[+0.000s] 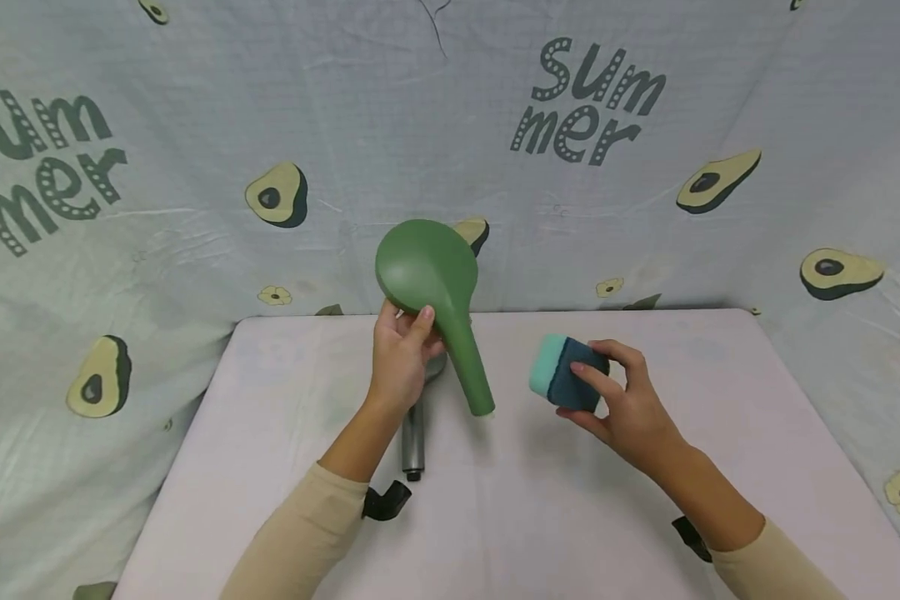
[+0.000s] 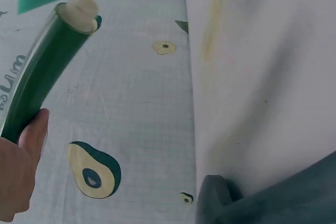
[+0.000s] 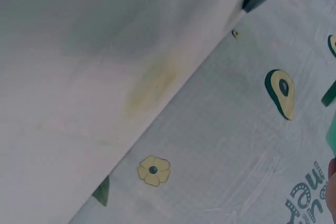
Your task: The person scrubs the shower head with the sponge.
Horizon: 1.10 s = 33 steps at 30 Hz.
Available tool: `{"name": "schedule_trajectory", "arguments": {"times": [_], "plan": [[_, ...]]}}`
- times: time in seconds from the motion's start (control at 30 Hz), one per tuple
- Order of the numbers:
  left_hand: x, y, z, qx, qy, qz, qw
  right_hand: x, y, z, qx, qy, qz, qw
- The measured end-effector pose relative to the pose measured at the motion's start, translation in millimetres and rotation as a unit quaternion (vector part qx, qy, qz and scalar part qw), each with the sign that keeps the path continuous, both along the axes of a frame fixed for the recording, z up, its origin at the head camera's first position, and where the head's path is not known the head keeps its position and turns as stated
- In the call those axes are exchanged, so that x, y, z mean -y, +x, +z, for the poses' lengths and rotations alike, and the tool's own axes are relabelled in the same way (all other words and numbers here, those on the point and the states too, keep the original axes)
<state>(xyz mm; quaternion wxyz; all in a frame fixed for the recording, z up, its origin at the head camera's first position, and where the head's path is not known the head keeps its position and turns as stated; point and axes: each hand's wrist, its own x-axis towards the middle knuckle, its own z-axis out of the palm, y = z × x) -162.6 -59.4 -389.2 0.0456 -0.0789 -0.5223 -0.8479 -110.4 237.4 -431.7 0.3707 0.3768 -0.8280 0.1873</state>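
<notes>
My left hand [image 1: 399, 362] grips a green shower head [image 1: 429, 265] near the neck, raised above the table, its round head up and its handle slanting down to the right. In the left wrist view, the green handle [image 2: 39, 69] ends in a whitish tip. My right hand [image 1: 637, 412] holds a sponge [image 1: 576, 375], dark blue on one side and light turquoise on the other, between thumb and fingers. Sponge and shower head are apart. Behind the left forearm lies a grey shower head [image 1: 413, 437] on the table, its upper part mostly hidden by the left hand.
A pale pink table [image 1: 570, 517] spreads under both hands. Behind it hangs a light cloth [image 1: 390, 125] printed with avocados, flowers and lettering. Black pieces show at the left wrist [image 1: 387, 502] and the right wrist [image 1: 690, 537].
</notes>
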Motion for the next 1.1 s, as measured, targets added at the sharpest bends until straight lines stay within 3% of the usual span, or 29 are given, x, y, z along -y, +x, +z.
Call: {"name": "schedule_trajectory", "arguments": {"times": [0.23,0.53,0.73,1.1], "plan": [[-5,-2.5,-14.6,0.058,-0.059,-0.051,0.9953,-17,-6.9,4.1,0.067,0.008,-0.029,0.997],[-31,-9.0,-39.5,0.143,-0.103,-0.102,0.9791,-33,-13.7,0.4,0.095,0.029,-0.043,0.994],[-54,-15.3,-60.1,0.207,-0.123,-0.101,0.9653,-40,-16.6,-4.9,0.105,0.042,-0.043,0.993],[-85,-23.0,-89.6,0.255,-0.158,-0.063,0.9519,-41,-15.4,-9.8,0.137,0.068,-0.054,0.987]]}}
